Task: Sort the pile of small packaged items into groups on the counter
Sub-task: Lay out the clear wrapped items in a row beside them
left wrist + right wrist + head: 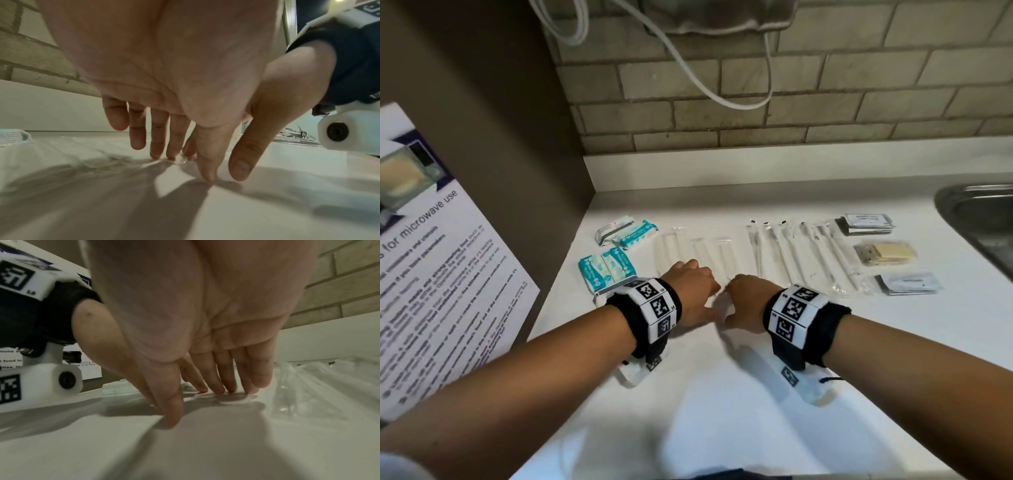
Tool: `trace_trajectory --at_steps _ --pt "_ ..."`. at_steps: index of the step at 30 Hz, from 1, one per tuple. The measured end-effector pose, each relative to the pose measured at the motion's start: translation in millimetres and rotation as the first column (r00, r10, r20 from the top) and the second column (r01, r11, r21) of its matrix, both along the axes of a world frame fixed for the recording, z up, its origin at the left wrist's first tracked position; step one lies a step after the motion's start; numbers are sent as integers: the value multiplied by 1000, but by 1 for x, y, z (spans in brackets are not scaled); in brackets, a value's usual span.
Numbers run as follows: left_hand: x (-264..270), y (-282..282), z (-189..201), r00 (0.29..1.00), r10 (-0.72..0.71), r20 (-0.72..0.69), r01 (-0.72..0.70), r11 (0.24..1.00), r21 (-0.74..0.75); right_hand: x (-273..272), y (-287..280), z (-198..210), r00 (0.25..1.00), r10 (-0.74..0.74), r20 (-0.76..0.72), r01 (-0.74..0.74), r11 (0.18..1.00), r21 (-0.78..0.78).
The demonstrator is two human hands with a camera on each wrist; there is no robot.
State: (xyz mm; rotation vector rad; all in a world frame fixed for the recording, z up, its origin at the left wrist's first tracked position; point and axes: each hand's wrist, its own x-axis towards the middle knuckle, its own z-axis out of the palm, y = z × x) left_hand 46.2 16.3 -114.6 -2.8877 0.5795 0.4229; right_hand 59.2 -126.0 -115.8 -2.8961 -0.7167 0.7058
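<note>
Clear packets (698,253) lie on the white surface (722,394) at 12 o'clock from both hands, long axes running 12-to-6. Left hand (693,294) and right hand (748,303), fingers straight, press fingertips on their near ends, gripping nothing.

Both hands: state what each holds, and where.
Nothing is gripped. The left hand and right hand press straight fingertips on the clear packets' near edge.

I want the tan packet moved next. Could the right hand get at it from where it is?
Probably yes: the right hand is open, holds nothing, and only flat clear-wrapped white sticks lie between it and the tan flat plastic-wrapped packet, whose top is uncovered.
</note>
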Motion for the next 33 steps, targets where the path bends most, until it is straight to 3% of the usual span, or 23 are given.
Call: trace_trajectory --at_steps 6,33 --pt "-7 -8 -2 999 32 3 -31 995 -95 -4 -13 1 996 -94 7 93 994 56" --pt "-14 -17 4 997 78 -14 -78 995 -59 -11 -14 11 999 -40 15 39 997 63"
